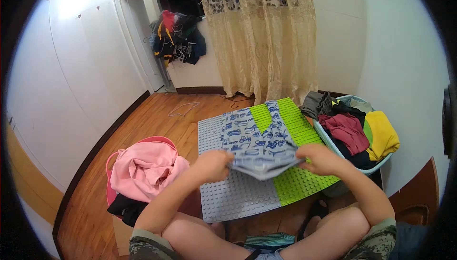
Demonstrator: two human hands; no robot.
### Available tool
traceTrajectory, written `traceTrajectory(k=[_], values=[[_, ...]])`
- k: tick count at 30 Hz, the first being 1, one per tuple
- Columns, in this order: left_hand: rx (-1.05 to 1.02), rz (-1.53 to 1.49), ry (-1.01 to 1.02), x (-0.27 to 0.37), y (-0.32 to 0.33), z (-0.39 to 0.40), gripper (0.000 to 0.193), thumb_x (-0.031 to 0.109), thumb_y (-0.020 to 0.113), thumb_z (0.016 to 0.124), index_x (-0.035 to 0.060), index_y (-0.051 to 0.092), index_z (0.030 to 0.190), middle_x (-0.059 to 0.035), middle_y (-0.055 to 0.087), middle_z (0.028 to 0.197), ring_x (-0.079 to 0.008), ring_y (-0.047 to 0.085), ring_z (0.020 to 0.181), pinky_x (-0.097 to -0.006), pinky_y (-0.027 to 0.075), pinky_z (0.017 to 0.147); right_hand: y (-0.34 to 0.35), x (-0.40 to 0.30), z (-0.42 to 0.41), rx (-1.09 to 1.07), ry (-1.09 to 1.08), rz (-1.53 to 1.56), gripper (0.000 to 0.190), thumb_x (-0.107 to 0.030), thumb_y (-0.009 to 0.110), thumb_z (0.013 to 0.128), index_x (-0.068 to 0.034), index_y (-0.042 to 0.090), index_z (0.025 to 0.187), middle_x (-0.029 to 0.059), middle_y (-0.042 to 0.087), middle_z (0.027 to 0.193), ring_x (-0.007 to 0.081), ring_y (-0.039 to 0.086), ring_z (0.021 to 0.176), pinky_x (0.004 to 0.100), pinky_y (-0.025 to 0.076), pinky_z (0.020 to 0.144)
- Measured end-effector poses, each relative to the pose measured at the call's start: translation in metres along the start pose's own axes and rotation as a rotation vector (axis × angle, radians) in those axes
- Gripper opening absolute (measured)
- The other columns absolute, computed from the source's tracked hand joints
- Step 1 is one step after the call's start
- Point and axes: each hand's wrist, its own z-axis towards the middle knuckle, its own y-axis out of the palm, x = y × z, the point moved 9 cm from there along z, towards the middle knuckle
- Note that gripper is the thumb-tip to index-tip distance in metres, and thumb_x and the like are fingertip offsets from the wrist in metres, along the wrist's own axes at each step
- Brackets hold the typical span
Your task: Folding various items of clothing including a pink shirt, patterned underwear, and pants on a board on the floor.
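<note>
Grey trousers with a blue vehicle print (246,131) lie on a studded grey and lime-green building-plate tabletop (242,203), legs pointing away from me. My left hand (214,165) grips the left corner of the waistband, and my right hand (316,158) grips its right corner. Between my hands the waistband is lifted a little and sags towards me, slightly blurred. The right leg of the trousers lies bunched at an angle across the green part.
A pink tub (109,165) heaped with pink and black cloth stands at the left. At the right is a light-blue basket (323,138) full of clothes. A white hanger (184,108) lies on the wooden floor; beige curtains (264,53) hang behind the table.
</note>
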Motion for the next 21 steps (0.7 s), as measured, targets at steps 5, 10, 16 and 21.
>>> traceTrajectory(k=[5, 10, 16, 21], values=[[0.817, -0.058, 0.097, 0.020, -0.138, -0.066, 0.019, 0.000, 0.060, 0.065, 0.0038, 0.059, 0.084, -0.0124, 0.059, 0.081, -0.0310, 0.056, 0.081, -0.0374, 0.045, 0.076, -0.120, -0.056, -0.029, 0.713, -0.026, 0.255, 0.013, -0.003, 0.061, 0.077, -0.002, 0.058, 0.090, 0.0109, 0.056, 0.086, 0.0266, 0.055, 0.083, 0.0346, 0.043, 0.075], [1.538, -0.293, 0.496, 0.032, -0.177, -0.157, 0.012, -0.001, 0.057, 0.074, 0.0019, 0.046, 0.081, -0.0129, 0.057, 0.081, -0.0248, 0.058, 0.079, -0.0342, 0.048, 0.073, -0.140, -0.117, -0.065, 1.063, -0.348, 0.085, 0.006, -0.003, 0.046, 0.089, 0.002, 0.046, 0.091, 0.0107, 0.049, 0.083, 0.0184, 0.046, 0.075, 0.0275, 0.038, 0.071], [0.996, -0.582, 0.425, 0.049, -0.161, -0.114, 0.044, 0.021, 0.070, 0.077, 0.0005, 0.047, 0.108, -0.0160, 0.055, 0.106, -0.0241, 0.055, 0.097, -0.0339, 0.044, 0.087, -0.133, -0.115, -0.063, 1.033, -0.257, 0.285, 0.015, -0.015, 0.040, 0.095, 0.000, 0.042, 0.094, 0.0078, 0.045, 0.081, 0.0139, 0.041, 0.072, 0.0259, 0.035, 0.067], [0.315, -0.596, 0.581, 0.135, -0.077, -0.072, 0.077, 0.034, 0.072, 0.074, -0.0034, 0.032, 0.129, -0.0225, 0.042, 0.124, -0.0333, 0.043, 0.116, -0.0389, 0.034, 0.098, -0.122, -0.141, -0.048, 0.938, -0.232, 0.343, 0.014, -0.014, 0.043, 0.093, 0.000, 0.046, 0.091, 0.0073, 0.047, 0.078, 0.0144, 0.044, 0.068, 0.0246, 0.036, 0.064]])
